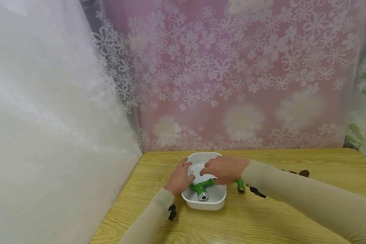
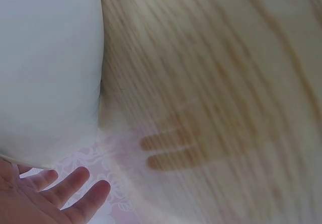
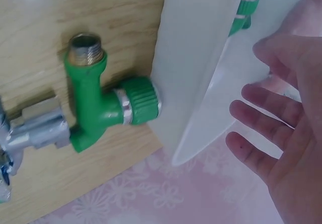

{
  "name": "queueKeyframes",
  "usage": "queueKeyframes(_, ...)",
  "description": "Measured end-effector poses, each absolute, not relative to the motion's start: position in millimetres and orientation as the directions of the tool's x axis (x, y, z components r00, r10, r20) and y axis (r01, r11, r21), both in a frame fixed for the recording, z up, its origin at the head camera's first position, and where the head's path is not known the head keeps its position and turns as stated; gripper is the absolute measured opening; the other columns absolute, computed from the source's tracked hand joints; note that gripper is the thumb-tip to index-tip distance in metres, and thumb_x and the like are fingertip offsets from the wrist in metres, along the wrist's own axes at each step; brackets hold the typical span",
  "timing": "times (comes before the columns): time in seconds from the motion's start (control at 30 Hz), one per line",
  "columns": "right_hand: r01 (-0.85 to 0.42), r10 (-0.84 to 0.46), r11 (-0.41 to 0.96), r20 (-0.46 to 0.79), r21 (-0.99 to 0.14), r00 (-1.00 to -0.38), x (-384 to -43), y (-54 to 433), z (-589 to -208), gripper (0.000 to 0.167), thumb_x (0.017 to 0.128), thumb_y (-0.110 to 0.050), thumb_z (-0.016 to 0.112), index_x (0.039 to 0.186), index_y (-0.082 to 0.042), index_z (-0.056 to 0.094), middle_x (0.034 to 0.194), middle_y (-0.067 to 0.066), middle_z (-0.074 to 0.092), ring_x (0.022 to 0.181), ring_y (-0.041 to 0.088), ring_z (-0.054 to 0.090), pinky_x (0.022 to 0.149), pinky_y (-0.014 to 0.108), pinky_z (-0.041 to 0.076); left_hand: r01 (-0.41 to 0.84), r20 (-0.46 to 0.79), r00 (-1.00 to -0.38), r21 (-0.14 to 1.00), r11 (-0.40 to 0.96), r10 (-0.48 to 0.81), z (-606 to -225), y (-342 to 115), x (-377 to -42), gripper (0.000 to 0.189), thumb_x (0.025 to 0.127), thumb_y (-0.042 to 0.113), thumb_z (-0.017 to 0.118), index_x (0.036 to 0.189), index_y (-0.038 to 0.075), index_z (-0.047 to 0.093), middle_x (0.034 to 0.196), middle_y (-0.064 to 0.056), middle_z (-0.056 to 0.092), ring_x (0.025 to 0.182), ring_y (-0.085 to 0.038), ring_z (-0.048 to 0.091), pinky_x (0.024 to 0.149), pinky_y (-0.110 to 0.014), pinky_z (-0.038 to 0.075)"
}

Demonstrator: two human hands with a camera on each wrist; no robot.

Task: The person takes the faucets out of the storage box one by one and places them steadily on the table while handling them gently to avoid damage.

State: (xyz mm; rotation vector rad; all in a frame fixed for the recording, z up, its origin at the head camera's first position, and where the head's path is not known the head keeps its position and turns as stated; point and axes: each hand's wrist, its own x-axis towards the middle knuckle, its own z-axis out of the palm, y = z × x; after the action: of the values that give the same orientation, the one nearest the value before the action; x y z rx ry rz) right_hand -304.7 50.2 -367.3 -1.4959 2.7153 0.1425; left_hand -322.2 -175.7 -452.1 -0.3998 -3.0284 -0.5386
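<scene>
A white oval basin (image 1: 205, 205) stands on the wooden table. Inside it lies a green tap (image 1: 202, 189) with a silver end. My left hand (image 1: 180, 178) rests at the basin's left rim, thumb over the inside; in the left wrist view its fingers (image 2: 70, 189) stretch loosely past the basin's outer wall. Over the right part of the basin hovers my right hand (image 1: 224, 169), fingers loosely bent. Nothing shows between those fingers (image 3: 261, 118) in the right wrist view. Beside the basin a second green tap (image 3: 93, 93) with a threaded metal mouth lies on the table.
Farther right, partly behind my right sleeve, are brown rounded pieces (image 1: 304, 173) and a bit of green. A pink flowered curtain (image 1: 231, 84) hangs along the table's back edge, and a whitish sheet (image 1: 55, 135) hangs at the left.
</scene>
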Motion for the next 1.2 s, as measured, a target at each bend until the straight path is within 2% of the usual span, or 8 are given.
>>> queueKeyframes(0.13,-0.853,-0.849,0.515,-0.092,0.084,-0.521,-303.0,39.9,-372.5,0.045,0.093,-0.02,0.071,0.136,-0.029,0.062,0.12,-0.004,0.069,0.099,0.015,0.067,0.085,0.037,0.057,0.274,0.102,-0.962,0.333,0.902,0.255,-453.1,-176.6,-322.2,0.056,0.099,0.031,0.061,0.149,0.01,0.048,0.164,-0.007,0.027,0.142,-0.031,0.044,0.108,-0.049,0.047)
queueKeyframes(0.23,-0.871,-0.868,0.479,-0.084,0.111,-0.489,-302.2,34.6,-376.2,0.043,0.094,-0.017,0.069,0.135,-0.028,0.063,0.117,-0.003,0.071,0.096,0.014,0.068,0.08,0.036,0.057,0.276,0.111,-0.961,0.342,0.898,0.253,-452.9,-176.8,-322.3,0.056,0.098,0.03,0.062,0.148,0.01,0.048,0.164,-0.007,0.027,0.141,-0.031,0.045,0.108,-0.049,0.047)
queueKeyframes(0.43,-0.897,-0.89,0.43,-0.12,0.104,-0.441,-300.1,24.5,-378.9,0.043,0.095,-0.016,0.069,0.135,-0.031,0.064,0.115,-0.006,0.071,0.094,0.013,0.068,0.079,0.032,0.057,0.269,0.103,-0.963,0.347,0.899,0.248,-452.6,-176.1,-324.3,0.057,0.097,0.03,0.062,0.148,0.01,0.048,0.164,-0.006,0.027,0.142,-0.029,0.044,0.109,-0.048,0.046)
queueKeyframes(0.67,-0.889,-0.867,0.451,-0.199,0.072,-0.456,-297.5,13.0,-383.1,0.042,0.096,-0.015,0.068,0.134,-0.033,0.062,0.116,-0.006,0.07,0.094,0.014,0.068,0.083,0.032,0.057,0.29,0.12,-0.957,0.356,0.888,0.264,-455.7,-178.5,-324.6,0.056,0.097,0.029,0.061,0.148,0.01,0.048,0.164,-0.007,0.028,0.142,-0.031,0.045,0.108,-0.048,0.047)
queueKeyframes(0.93,-0.879,-0.846,0.462,-0.238,0.117,-0.477,-293.6,6.3,-386.5,0.047,0.095,-0.014,0.068,0.136,-0.035,0.06,0.121,-0.007,0.068,0.095,0.014,0.067,0.083,0.031,0.056,0.295,0.114,-0.956,0.365,0.883,0.272,-452.8,-179.4,-322.1,0.056,0.096,0.027,0.062,0.147,0.009,0.049,0.163,-0.008,0.029,0.141,-0.031,0.045,0.107,-0.049,0.048)
queueKeyframes(1.2,-0.872,-0.831,0.482,-0.267,0.09,-0.487,-294.7,2.1,-388.0,0.045,0.093,-0.015,0.072,0.132,-0.035,0.064,0.115,-0.008,0.067,0.093,0.009,0.065,0.084,0.029,0.056,0.277,0.114,-0.961,0.362,0.89,0.253,-453.7,-178.7,-323.7,0.056,0.096,0.028,0.062,0.148,0.01,0.049,0.164,-0.007,0.028,0.141,-0.03,0.045,0.107,-0.048,0.048)
